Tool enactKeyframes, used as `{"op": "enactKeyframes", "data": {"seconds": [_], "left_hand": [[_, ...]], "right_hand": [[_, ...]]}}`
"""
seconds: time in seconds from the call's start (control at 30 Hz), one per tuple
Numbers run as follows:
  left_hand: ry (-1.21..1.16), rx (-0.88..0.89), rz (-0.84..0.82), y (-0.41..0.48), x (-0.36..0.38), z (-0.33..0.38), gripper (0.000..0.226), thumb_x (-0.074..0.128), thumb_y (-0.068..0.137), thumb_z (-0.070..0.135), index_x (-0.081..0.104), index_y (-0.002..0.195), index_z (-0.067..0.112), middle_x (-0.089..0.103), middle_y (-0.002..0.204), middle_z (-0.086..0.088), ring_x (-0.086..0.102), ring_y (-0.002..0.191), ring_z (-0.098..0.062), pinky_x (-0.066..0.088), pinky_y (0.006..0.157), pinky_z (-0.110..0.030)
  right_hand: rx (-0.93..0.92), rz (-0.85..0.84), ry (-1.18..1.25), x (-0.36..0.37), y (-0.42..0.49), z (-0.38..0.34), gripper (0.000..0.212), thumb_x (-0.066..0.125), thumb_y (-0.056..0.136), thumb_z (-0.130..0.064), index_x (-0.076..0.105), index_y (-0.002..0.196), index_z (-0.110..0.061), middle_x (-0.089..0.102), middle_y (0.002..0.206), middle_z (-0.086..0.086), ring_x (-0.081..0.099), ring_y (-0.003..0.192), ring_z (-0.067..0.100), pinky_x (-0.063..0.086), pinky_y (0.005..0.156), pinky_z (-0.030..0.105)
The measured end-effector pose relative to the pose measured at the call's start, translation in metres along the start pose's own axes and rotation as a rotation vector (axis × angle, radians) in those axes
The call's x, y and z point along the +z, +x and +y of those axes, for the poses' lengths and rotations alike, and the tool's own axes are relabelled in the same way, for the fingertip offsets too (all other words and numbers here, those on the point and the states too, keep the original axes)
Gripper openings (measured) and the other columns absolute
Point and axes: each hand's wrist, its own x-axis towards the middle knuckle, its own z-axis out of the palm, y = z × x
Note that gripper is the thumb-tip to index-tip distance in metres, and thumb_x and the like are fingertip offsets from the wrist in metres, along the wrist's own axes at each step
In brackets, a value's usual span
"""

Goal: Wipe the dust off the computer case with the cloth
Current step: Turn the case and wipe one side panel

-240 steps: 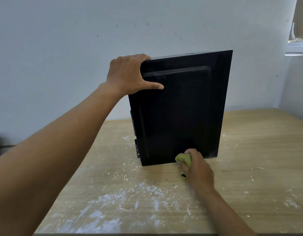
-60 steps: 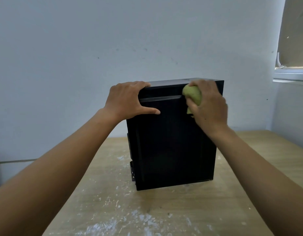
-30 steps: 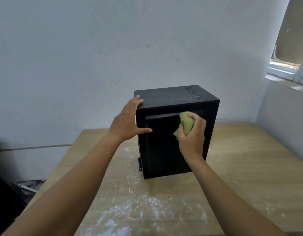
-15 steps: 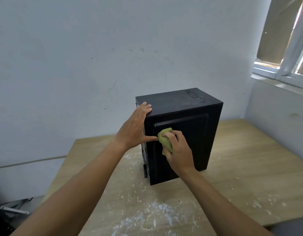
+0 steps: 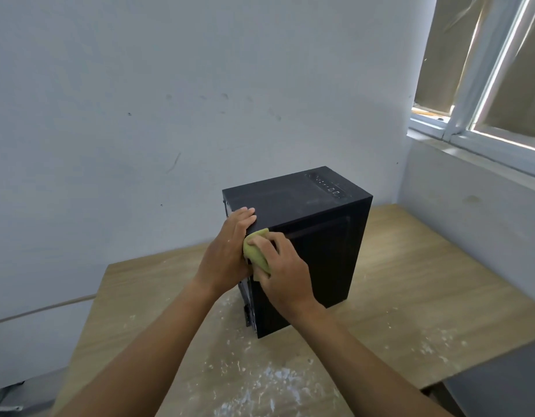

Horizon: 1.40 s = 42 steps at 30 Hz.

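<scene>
A black computer case [image 5: 317, 245] stands upright on the wooden table [image 5: 410, 296], with a faint dusty film on its top panel. My left hand [image 5: 227, 251] rests on the case's near top-left corner, its fingers laid over the top edge. My right hand [image 5: 282, 269] grips a balled yellow-green cloth [image 5: 255, 252] and presses it against the upper left of the side panel, right beside my left hand. The rear face of the case is mostly hidden behind my hands.
White dust and powder [image 5: 269, 383] lie scattered over the table in front of the case. A pale wall [image 5: 169, 115] stands close behind. A window [image 5: 485, 85] with a ledge is at the right. The table's right front edge [image 5: 482, 371] is near.
My right hand has moved the cloth from the upper right of the side panel leftward to its upper left corner, against my left hand. The view has risen, showing the case's top.
</scene>
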Motion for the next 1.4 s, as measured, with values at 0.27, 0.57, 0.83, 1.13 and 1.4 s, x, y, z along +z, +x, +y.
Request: {"op": "enactKeyframes", "data": {"seconds": [0.27,0.57,0.83,1.13,1.4], "left_hand": [[0.074,-0.006,-0.011,0.003,-0.006,0.008,0.097,0.08,0.065,0.056,0.037,0.139,0.01,0.041,0.149,-0.007,0.033,0.143,-0.019,0.033,0.114,-0.028],[0.132,-0.067,-0.019,0.009,-0.002,0.018,0.096,0.075,0.066,0.063,0.04,0.139,0.01,0.04,0.15,-0.004,0.032,0.143,-0.015,0.029,0.114,-0.02],[0.186,-0.14,-0.03,0.009,-0.005,0.03,0.096,0.08,0.065,0.057,0.04,0.14,0.013,0.039,0.152,0.0,0.032,0.144,-0.013,0.035,0.112,-0.027],[0.288,-0.143,-0.074,0.018,-0.008,0.04,0.092,0.08,0.07,0.054,0.044,0.145,0.014,0.041,0.152,0.0,0.031,0.143,-0.015,0.029,0.114,-0.031],[0.177,-0.19,-0.064,0.031,-0.008,0.044,0.09,0.05,0.075,0.079,0.049,0.141,0.018,0.047,0.148,0.003,0.037,0.14,-0.009,0.018,0.12,-0.028]], "right_hand": [[0.266,0.098,0.021,-0.041,0.008,0.084,0.041,0.074,0.077,-0.009,0.059,0.115,-0.014,0.051,0.114,0.006,0.054,0.087,0.016,0.034,0.064,0.01],[0.531,0.269,0.133,-0.103,0.052,0.181,0.031,0.067,0.085,-0.015,0.056,0.113,-0.016,0.054,0.11,0.004,0.041,0.085,0.0,0.031,0.074,0.015],[0.528,0.164,0.11,-0.11,0.079,0.182,0.028,0.066,0.083,-0.022,0.057,0.109,-0.024,0.055,0.11,0.002,0.048,0.083,0.014,0.035,0.073,0.027],[0.265,0.051,0.132,-0.064,0.038,0.109,0.043,0.078,0.073,-0.014,0.058,0.111,-0.015,0.051,0.109,0.003,0.051,0.083,0.015,0.032,0.06,0.013],[0.254,-0.07,0.235,-0.073,0.044,0.097,0.04,0.074,0.077,-0.022,0.058,0.114,-0.022,0.052,0.106,-0.006,0.051,0.088,0.009,0.041,0.073,0.02]]}}
